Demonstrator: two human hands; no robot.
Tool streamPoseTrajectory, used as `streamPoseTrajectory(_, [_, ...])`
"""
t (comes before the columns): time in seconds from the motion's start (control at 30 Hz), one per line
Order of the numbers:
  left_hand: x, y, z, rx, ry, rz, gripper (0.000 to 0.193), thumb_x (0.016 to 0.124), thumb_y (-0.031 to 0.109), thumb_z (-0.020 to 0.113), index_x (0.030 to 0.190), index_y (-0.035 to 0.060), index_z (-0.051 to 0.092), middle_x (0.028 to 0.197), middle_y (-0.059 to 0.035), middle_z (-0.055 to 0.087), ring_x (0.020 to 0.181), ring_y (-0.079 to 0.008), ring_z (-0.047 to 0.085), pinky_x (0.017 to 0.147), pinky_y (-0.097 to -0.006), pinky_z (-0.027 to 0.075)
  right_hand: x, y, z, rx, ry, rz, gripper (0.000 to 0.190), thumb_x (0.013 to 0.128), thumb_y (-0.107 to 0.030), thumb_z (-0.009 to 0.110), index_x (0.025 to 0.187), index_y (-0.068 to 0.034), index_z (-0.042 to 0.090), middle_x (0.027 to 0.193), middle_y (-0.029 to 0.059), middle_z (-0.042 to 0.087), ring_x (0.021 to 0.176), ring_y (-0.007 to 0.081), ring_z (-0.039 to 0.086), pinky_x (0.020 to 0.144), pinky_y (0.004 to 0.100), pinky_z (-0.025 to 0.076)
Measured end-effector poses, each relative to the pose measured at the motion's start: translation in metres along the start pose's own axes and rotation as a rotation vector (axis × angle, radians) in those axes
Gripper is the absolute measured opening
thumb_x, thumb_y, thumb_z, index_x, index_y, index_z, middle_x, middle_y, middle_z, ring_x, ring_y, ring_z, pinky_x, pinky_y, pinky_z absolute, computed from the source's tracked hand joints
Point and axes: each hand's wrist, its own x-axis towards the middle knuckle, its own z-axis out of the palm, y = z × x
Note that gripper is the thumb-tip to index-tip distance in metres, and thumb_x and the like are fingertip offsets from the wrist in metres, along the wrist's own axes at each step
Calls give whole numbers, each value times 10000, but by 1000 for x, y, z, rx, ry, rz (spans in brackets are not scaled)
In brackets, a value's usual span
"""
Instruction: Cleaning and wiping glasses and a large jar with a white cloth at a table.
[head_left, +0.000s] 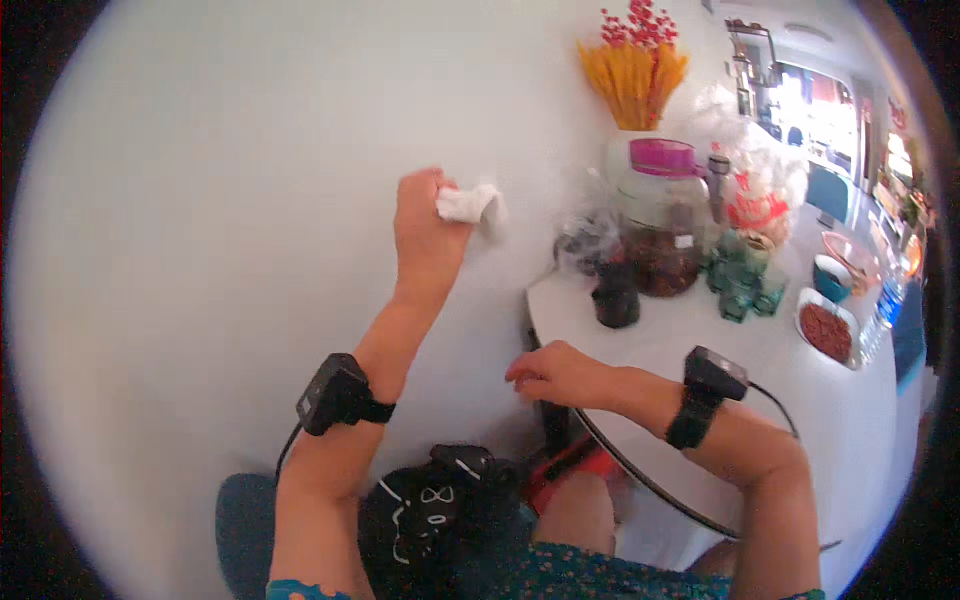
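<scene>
My left hand (431, 214), raised in front of the pale wall, is closed around a white cloth or tissue (471, 205) whose loose end sticks out to the right. Whether the cloth touches the wall I cannot tell. Lower and to the right, my right hand (551, 373) hovers at or rests near the rounded left edge of a white table (652, 420); its fingers are loosely curled and nothing shows in them. Each forearm wears a black strapped device with a cable.
On the table stand a large glass jar with a pink lid (664, 217), a black container (616, 300), green glasses (739, 281), a dish of reddish-brown food (825, 330) and a plastic bottle (885, 315). Dried yellow and red stems (634, 82) rise behind the jar. A black bag (435, 517) lies below.
</scene>
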Motion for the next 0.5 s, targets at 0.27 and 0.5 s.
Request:
streamPoseTrajectory(0.27, [105,-44,-7,206,67,466,309,689,-84,583,953,36,479,1088,-152,534,1053,-331,492,881,-381,430,108,74,53,701,-14,251,228,787,-190,580,892,3,640,772,98,649,718,154,629,592,286,526])
streamPoseTrajectory(0.5, [150,-53,17,377,201,772,391,621,-158,508,965,24,466,1075,-154,506,1018,-355,476,852,-422,428,97,101,87,589,-260,330,188,736,-228,642,766,-44,667,659,95,641,518,190,606,484,320,510])
